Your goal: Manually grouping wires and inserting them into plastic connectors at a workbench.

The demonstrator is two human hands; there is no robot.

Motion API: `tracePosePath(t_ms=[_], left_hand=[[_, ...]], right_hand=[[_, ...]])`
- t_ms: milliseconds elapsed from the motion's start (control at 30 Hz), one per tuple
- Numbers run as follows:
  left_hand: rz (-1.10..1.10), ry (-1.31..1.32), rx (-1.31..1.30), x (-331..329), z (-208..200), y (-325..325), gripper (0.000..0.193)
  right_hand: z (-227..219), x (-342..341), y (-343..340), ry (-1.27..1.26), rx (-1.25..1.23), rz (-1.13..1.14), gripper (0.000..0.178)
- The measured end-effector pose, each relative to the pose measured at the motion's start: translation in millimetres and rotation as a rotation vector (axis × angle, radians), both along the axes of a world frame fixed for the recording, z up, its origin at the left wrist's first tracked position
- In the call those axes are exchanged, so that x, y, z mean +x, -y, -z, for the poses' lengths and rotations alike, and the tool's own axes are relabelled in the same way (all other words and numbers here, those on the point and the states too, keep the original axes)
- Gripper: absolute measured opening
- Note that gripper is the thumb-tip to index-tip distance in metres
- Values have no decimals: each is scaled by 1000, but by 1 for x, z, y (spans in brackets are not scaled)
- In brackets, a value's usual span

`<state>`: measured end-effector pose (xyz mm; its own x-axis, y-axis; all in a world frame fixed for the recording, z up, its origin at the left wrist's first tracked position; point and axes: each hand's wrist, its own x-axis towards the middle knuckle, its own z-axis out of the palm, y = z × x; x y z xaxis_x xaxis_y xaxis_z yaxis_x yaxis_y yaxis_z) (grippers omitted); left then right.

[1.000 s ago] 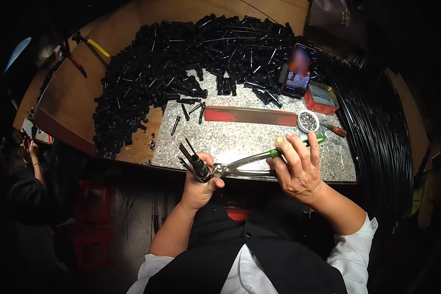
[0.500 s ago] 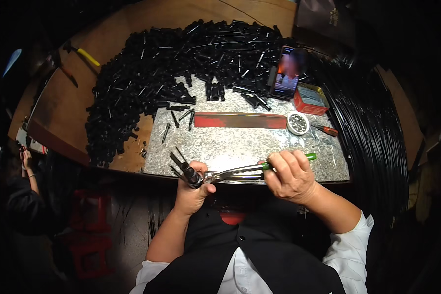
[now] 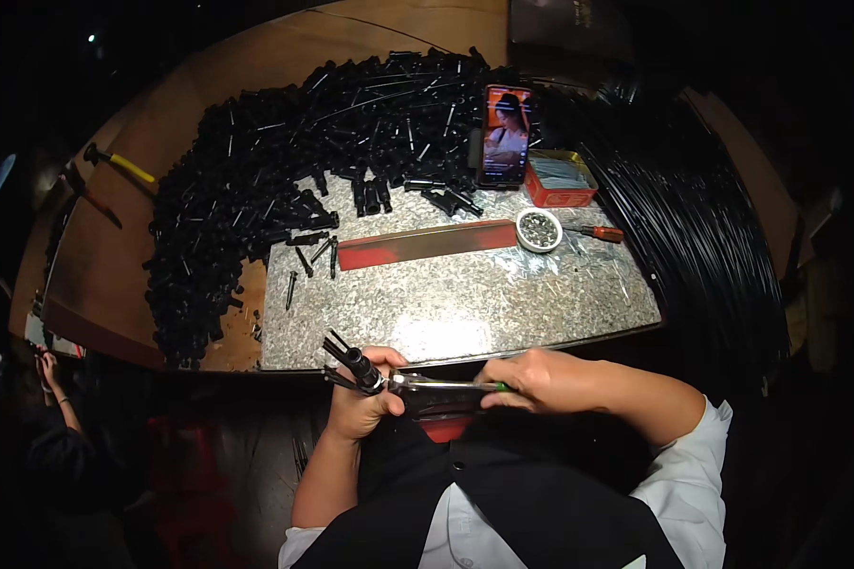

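Note:
My left hand [image 3: 359, 406] is wrapped round a black tubular part [image 3: 361, 368] with several thin prongs sticking up to the left. In my right hand [image 3: 533, 379] are pliers [image 3: 446, 384] with green-covered handles, gripped with the fingers curled round them. The pliers lie nearly level, and their metal jaws meet the black part beside my left thumb. Whether the jaws are closed on it I cannot tell. Both hands are held just in front of the worktop's near edge.
A speckled stone slab [image 3: 427, 303] bears a red strip [image 3: 427, 245], a white bowl [image 3: 539, 248] of small metal pieces, a red-handled screwdriver [image 3: 603, 233], a red tin [image 3: 560, 197] and a phone [image 3: 506, 137]. Black parts [image 3: 256, 180] are heaped behind; black rods [image 3: 683, 199] lie right. Another person's hand [image 3: 49, 370] shows far left.
My right hand has come lower and nearer to me, turning the pliers' handles down towards level. The black part stays in my left hand. The whole view has shifted a little.

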<state>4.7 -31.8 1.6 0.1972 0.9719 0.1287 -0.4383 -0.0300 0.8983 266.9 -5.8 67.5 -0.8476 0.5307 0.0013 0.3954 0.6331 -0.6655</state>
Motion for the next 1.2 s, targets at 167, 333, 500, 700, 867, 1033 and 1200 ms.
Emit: tracePosePath(t_ms=[167, 333, 500, 700, 867, 1033, 1200], left_hand=[[112, -232, 56, 1, 4, -1, 69], [95, -179, 108, -2, -3, -3, 42], [-75, -183, 116, -4, -5, -9, 44], [64, -48, 45, -10, -3, -9, 59], [93, -221, 51, -15, -4, -8, 63], [-29, -197, -5, -18, -4, -11, 66], [163, -60, 6, -19, -12, -13, 61]], right_hand=[[3, 11, 1, 42, -1439, -11, 19], [-38, 0, 8, 158, -900, 90, 46], [-17, 1, 22, -55, 280, 254, 37], [-23, 0, 22, -68, -1109, 229, 31], [-25, -2, 25, 59, -858, 152, 31], [-1, -7, 20, -98, 541, 230, 46], [-9, -6, 20, -75, -857, 181, 16]])
